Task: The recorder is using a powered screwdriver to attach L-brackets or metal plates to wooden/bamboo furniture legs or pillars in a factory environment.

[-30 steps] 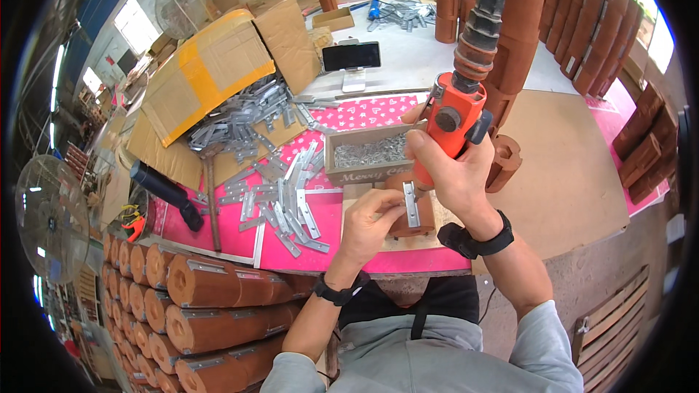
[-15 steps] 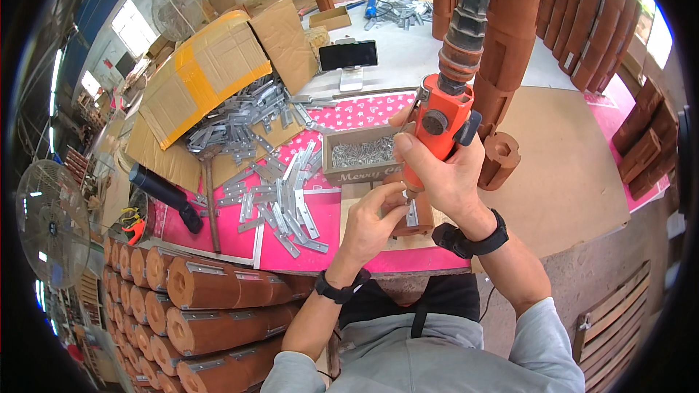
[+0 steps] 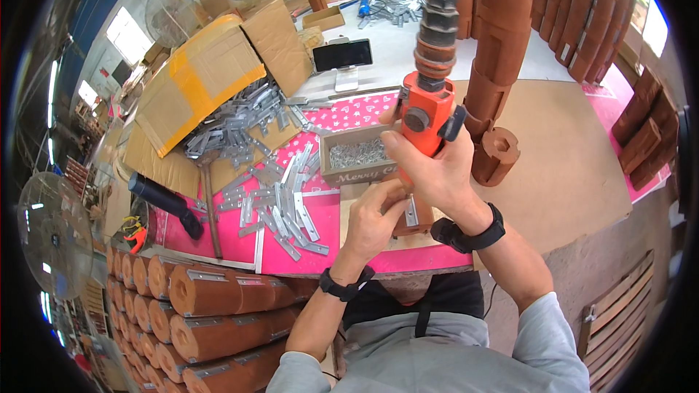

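My right hand (image 3: 445, 173) is wrapped round an orange-red power screwdriver (image 3: 428, 102), held nearly upright with its dark ribbed end at the top. Below its lower end, my left hand (image 3: 369, 224) pinches its thumb and fingertips together; whatever is between them is hidden. Right under these fingers lies a reddish-brown grooved block (image 3: 416, 230) with a silver metal strip (image 3: 412, 211) on it. Behind my left hand stands a small wooden box (image 3: 329, 175) of loose screws (image 3: 357, 153). Many flat metal strips (image 3: 295, 207) are strewn to the left.
A tipped cardboard box (image 3: 204, 76) spills metal strips at the left, near a hammer (image 3: 209, 207) and a black cylinder (image 3: 159, 194). Brown grooved cylinders (image 3: 218, 292) are stacked front left; a tall column (image 3: 502, 36) and a short piece (image 3: 498, 156) stand right. A phone (image 3: 343, 55) sits behind.
The screwdriver's top has swung to the left, so the tool stands more upright, and my right hand has moved a little with it. My left hand keeps its pinch near the tool's lower end.
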Action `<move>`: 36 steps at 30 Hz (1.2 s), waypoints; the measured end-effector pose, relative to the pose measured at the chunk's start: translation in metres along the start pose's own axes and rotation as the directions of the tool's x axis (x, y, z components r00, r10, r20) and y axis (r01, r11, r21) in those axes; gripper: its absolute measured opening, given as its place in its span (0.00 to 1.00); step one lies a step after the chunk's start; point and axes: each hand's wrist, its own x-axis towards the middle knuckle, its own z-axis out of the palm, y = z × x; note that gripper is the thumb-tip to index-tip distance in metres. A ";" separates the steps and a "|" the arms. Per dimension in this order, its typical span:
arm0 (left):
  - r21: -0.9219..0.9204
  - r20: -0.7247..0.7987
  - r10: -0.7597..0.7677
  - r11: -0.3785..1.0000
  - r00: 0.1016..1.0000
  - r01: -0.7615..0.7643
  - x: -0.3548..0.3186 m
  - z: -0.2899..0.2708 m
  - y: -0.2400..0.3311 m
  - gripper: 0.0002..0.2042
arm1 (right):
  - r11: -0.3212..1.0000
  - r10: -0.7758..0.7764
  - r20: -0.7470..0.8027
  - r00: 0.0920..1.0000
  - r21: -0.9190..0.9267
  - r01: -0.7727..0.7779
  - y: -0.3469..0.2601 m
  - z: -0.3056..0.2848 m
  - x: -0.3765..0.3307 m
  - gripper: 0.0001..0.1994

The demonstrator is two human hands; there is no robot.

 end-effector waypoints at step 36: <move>0.250 -0.059 0.147 0.960 0.987 -0.128 0.018 -0.001 -0.005 0.12 | 0.999 0.029 -0.022 0.999 -0.029 -0.030 0.028 0.003 0.006 0.29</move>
